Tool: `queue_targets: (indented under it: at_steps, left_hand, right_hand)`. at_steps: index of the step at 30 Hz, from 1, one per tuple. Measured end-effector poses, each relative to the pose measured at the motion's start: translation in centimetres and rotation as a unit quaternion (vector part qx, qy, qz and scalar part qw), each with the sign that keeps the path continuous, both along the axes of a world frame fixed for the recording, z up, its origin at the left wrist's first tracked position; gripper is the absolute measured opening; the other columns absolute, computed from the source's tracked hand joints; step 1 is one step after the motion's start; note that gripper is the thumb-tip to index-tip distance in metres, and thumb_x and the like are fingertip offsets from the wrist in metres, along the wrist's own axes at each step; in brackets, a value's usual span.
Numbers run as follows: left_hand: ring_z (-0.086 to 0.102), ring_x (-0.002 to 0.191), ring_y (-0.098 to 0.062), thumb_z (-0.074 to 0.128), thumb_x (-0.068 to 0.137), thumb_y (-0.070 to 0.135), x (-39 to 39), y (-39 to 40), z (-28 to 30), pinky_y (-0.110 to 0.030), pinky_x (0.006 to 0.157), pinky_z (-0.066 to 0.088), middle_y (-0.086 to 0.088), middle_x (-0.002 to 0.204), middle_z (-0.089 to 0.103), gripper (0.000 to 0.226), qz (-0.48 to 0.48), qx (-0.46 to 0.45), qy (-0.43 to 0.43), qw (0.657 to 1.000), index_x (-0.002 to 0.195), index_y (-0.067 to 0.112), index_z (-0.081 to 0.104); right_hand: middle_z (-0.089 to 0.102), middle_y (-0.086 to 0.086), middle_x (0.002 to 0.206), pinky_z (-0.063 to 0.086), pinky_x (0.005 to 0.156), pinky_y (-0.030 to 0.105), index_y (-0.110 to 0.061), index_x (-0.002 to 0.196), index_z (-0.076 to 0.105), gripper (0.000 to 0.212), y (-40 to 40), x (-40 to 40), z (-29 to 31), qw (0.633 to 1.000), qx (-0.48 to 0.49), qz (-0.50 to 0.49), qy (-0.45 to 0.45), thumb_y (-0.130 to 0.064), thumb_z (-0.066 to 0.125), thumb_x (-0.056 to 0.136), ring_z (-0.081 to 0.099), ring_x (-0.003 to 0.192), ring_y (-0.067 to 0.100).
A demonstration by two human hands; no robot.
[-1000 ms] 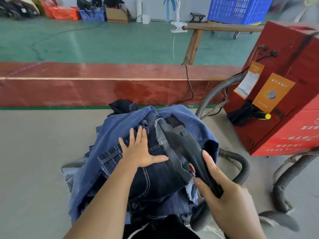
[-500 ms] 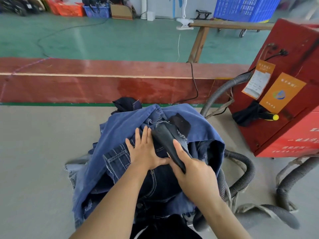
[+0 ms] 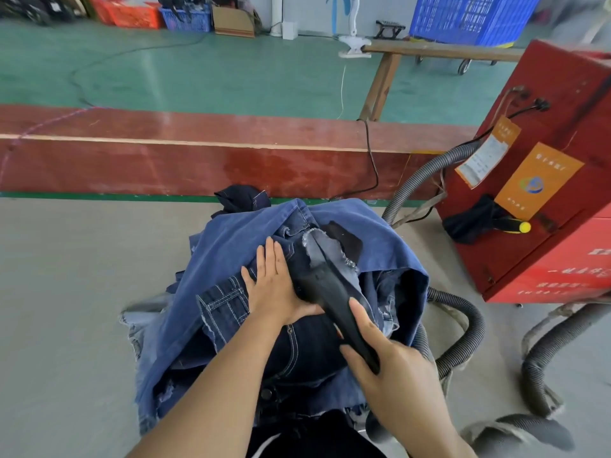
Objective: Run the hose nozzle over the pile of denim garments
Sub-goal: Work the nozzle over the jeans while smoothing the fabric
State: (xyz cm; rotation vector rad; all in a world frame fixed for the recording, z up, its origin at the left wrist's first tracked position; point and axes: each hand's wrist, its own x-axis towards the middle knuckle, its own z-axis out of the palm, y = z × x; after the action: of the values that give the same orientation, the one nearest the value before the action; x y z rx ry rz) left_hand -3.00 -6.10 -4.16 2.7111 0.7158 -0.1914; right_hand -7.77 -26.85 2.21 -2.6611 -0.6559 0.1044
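Denim pile (image 3: 231, 259) sits on a grey table (image 3: 66, 309), seen from above. Left hand (image 3: 276, 289) lies flat on the denim, fingers straight. Right hand (image 3: 393, 368) grips a black nozzle (image 3: 327, 289), its tip on the pile just beside the left hand. Grey hose (image 3: 463, 328) loops toward a red machine (image 3: 545, 180) on the right.

The left hand (image 3: 276, 292) lies flat with straight fingers; the right hand (image 3: 393, 371) is curled in a grip, forefinger stretched forward.
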Motion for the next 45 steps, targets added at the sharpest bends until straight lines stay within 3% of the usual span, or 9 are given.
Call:
queue_targets:
  at_steps: [6,11,16,20,25,30,33,42,45]
  left_hand:
    - [-0.031,0.142,-0.019,0.064,0.054,0.083,0.0,0.5,0.0,-0.056,0.115,-0.009,-0.001,0.155,-0.034,0.149,-0.01,-0.008,0.01,1.0,0.149,0.009,-0.023]
    - [-0.03,0.143,-0.019,0.058,0.048,0.09,0.2,0.4,-0.2,-0.056,0.114,-0.01,-0.001,0.157,-0.03,0.152,-0.01,0.0,0.012,1.0,0.148,0.01,-0.024]
    - [-0.027,0.144,-0.019,0.065,0.049,0.085,0.2,0.3,-0.3,-0.056,0.115,-0.009,-0.001,0.158,-0.027,0.153,-0.003,0.001,0.002,1.0,0.149,0.009,-0.022]
    - [-0.028,0.144,-0.02,0.059,0.048,0.089,0.1,0.2,-0.1,-0.056,0.114,-0.009,-0.001,0.158,-0.028,0.152,-0.008,0.005,0.008,1.0,0.148,0.009,-0.024]
    - [-0.028,0.144,-0.02,0.052,0.049,0.089,0.1,0.5,0.0,-0.058,0.117,-0.006,-0.002,0.158,-0.028,0.147,-0.008,-0.001,0.006,1.0,0.151,0.009,-0.018]
    - [-0.028,0.144,-0.019,0.056,0.047,0.092,0.3,0.4,-0.3,-0.056,0.114,-0.01,-0.001,0.158,-0.027,0.153,-0.01,0.001,0.009,1.0,0.149,0.01,-0.022]
    - [-0.027,0.145,-0.02,0.063,0.052,0.086,0.3,0.5,-0.4,-0.056,0.114,-0.009,-0.001,0.158,-0.026,0.15,-0.009,0.008,0.004,1.0,0.149,0.009,-0.021]
    - [-0.027,0.144,-0.02,0.063,0.055,0.081,0.1,0.5,-0.1,-0.057,0.116,-0.006,-0.002,0.158,-0.027,0.145,-0.01,0.003,0.009,1.0,0.151,0.008,-0.018]
    - [-0.026,0.145,-0.02,0.054,0.05,0.088,0.1,0.5,-0.2,-0.057,0.116,-0.006,-0.002,0.159,-0.026,0.147,-0.01,0.002,0.002,1.0,0.15,0.009,-0.019]
  right_hand:
    - [0.067,-0.006,0.096,0.042,0.065,0.029,-0.053,0.147,0.01,0.06,4.0,3.6,1.0,0.999,0.018,0.034,-0.006,-0.057,0.04,0.096,0.063,0.087,0.017]
    - [0.048,-0.02,0.059,0.038,0.05,0.013,-0.065,0.137,0.021,0.066,0.1,1.0,1.4,0.995,0.089,0.026,-0.022,-0.052,0.059,0.084,0.049,0.056,0.004]
    - [0.064,-0.01,0.097,0.045,0.07,0.016,-0.072,0.127,0.001,0.07,-1.8,-0.6,0.4,0.999,0.031,-0.035,0.021,-0.057,0.056,0.086,0.064,0.094,0.01]
    - [0.06,-0.007,0.085,0.034,0.052,0.022,-0.062,0.14,-0.003,0.064,1.2,1.0,0.1,1.0,-0.012,0.001,-0.009,-0.057,0.041,0.093,0.063,0.082,0.012]
    - [0.065,-0.005,0.097,0.033,0.059,0.029,-0.052,0.148,0.01,0.06,4.3,4.3,1.1,0.999,-0.007,0.031,-0.011,-0.051,0.042,0.097,0.062,0.084,0.018]
    - [0.059,-0.01,0.075,0.035,0.052,0.021,-0.064,0.14,0.006,0.067,0.1,1.6,1.5,0.999,0.045,0.023,-0.013,-0.056,0.05,0.09,0.055,0.066,0.011]
    - [0.059,-0.012,0.078,0.044,0.061,0.02,-0.077,0.122,-0.004,0.07,-1.7,-0.1,0.8,0.999,0.035,-0.007,0.012,-0.059,0.053,0.085,0.064,0.079,0.012]
    - [0.065,-0.004,0.092,0.036,0.059,0.028,-0.053,0.147,0.01,0.061,3.9,3.5,0.7,0.999,0.001,0.034,-0.012,-0.056,0.042,0.095,0.061,0.081,0.017]
    - [0.057,-0.01,0.072,0.04,0.058,0.028,-0.057,0.145,0.015,0.061,3.4,4.1,2.3,0.998,0.053,0.045,-0.005,-0.054,0.048,0.093,0.055,0.067,0.011]
